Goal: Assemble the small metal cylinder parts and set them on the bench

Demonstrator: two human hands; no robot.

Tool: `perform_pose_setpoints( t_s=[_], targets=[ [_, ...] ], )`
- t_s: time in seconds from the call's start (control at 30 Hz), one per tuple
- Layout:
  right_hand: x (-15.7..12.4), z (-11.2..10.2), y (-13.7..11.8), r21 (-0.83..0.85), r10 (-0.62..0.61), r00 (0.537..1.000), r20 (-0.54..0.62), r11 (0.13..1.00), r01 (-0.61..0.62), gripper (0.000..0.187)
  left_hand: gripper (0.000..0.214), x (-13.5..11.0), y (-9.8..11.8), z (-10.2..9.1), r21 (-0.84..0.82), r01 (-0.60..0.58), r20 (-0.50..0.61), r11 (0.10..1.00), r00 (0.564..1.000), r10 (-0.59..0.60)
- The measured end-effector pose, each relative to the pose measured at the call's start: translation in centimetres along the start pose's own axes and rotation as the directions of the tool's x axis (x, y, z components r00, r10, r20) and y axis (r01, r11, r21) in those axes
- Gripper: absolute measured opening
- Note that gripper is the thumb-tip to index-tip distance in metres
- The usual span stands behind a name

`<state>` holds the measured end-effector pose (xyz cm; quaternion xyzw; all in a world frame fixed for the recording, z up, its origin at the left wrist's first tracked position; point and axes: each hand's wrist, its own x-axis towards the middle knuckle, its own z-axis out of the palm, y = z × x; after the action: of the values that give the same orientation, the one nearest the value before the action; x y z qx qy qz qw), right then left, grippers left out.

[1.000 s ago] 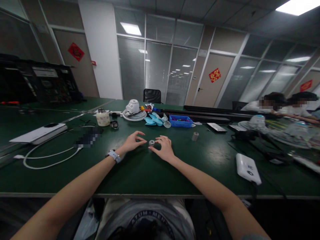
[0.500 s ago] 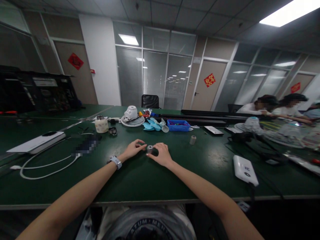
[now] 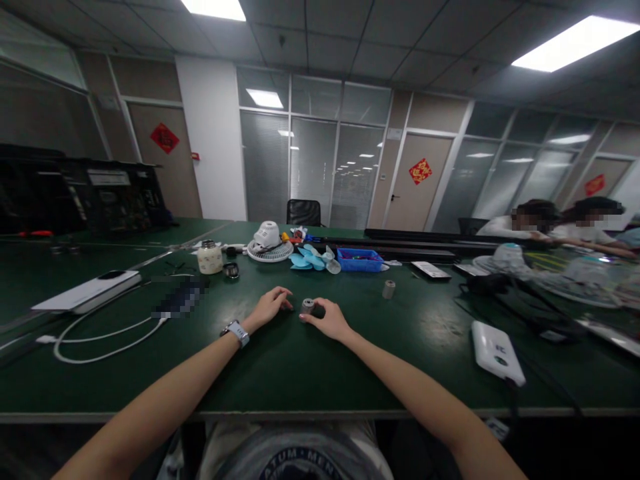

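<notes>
A small grey metal cylinder (image 3: 308,306) with a hole in its top stands upright on the green table (image 3: 310,373). My right hand (image 3: 329,319) has thumb and fingers curled around its right side, gripping it. To the left, apart from the cylinder, my left hand (image 3: 270,309) is open with its fingers loosely bent and nothing in them. A second metal cylinder (image 3: 389,289) of similar look stands farther right, untouched.
Behind the hands lie blue fan blades (image 3: 311,257), a blue tray (image 3: 361,261) and a white fan part (image 3: 269,241). A bottle (image 3: 209,258) stands left. A white power bank (image 3: 498,353) with a cable lies right. Two people sit at the far right.
My left hand has drawn away from the cylinder, leaving a wider gap. My right hand stays at the cylinder. The whole view has tilted up slightly.
</notes>
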<state>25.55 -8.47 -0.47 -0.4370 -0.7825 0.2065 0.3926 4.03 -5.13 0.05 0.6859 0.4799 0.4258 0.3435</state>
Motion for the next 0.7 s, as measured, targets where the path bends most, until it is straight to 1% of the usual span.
perform_pose_setpoints(
  t_s=[0.07,0.13,0.17,0.23,0.33,0.4,0.43,0.5,0.57,0.6,0.63,0.7],
  targets=[
    [0.3,0.1,0.3,0.23,0.079,0.996,0.037,0.969,-0.085,0.044,0.037,-0.1,0.2,0.0,0.007,0.011,-0.004,1.0,1.0,-0.011],
    [0.7,0.1,0.6,0.415,0.184,0.979,0.09,0.886,-0.205,0.043,0.037,-0.1,0.2,-0.1,0.017,0.014,0.002,1.0,1.0,-0.014],
    [0.9,0.1,0.7,0.472,0.235,0.965,0.114,0.842,-0.261,0.042,0.036,-0.1,0.2,-0.1,0.024,0.009,0.008,1.0,1.0,-0.009],
    [1.2,-0.1,1.0,0.536,0.323,0.935,0.145,0.769,-0.349,0.039,0.036,-0.1,0.2,-0.1,0.037,-0.003,0.019,0.999,1.0,0.002],
    [1.6,-0.4,1.1,0.602,0.405,0.897,0.177,0.677,-0.425,0.038,0.034,0.0,0.0,-0.2,0.051,-0.013,0.025,0.999,1.0,0.011],
    [1.8,-0.7,1.3,0.611,0.429,0.885,0.18,0.657,-0.442,0.038,0.034,0.1,-0.3,-0.1,0.054,-0.02,0.023,0.998,1.0,0.019],
    [2.0,-0.9,1.5,0.592,0.433,0.886,0.164,0.676,-0.44,0.037,0.034,0.2,-0.4,-0.1,0.055,-0.025,0.022,0.998,0.999,0.024],
    [2.4,-1.4,2.4,0.495,0.431,0.9,0.069,0.768,-0.406,0.038,0.033,0.4,-0.9,-0.1,0.051,-0.034,0.032,0.998,0.999,0.033],
    [3.0,-2.3,4.0,0.324,0.413,0.904,-0.109,0.875,-0.361,0.039,0.031,0.6,-1.3,-0.1,0.057,-0.048,0.047,0.997,0.998,0.046],
    [3.2,-2.9,4.9,0.225,0.395,0.893,-0.214,0.91,-0.348,0.038,0.029,0.7,-1.5,-0.1,0.071,-0.057,0.05,0.996,0.997,0.053],
    [3.4,-3.7,5.9,0.125,0.371,0.872,-0.318,0.929,-0.35,0.037,0.027,0.8,-1.6,-0.1,0.095,-0.066,0.047,0.993,0.997,0.062],
    [3.6,-5.3,8.0,-0.058,0.327,0.811,-0.486,0.913,-0.403,0.035,0.021,0.8,-1.6,-0.2,0.157,-0.081,0.031,0.984,0.997,0.077]
  ],
)
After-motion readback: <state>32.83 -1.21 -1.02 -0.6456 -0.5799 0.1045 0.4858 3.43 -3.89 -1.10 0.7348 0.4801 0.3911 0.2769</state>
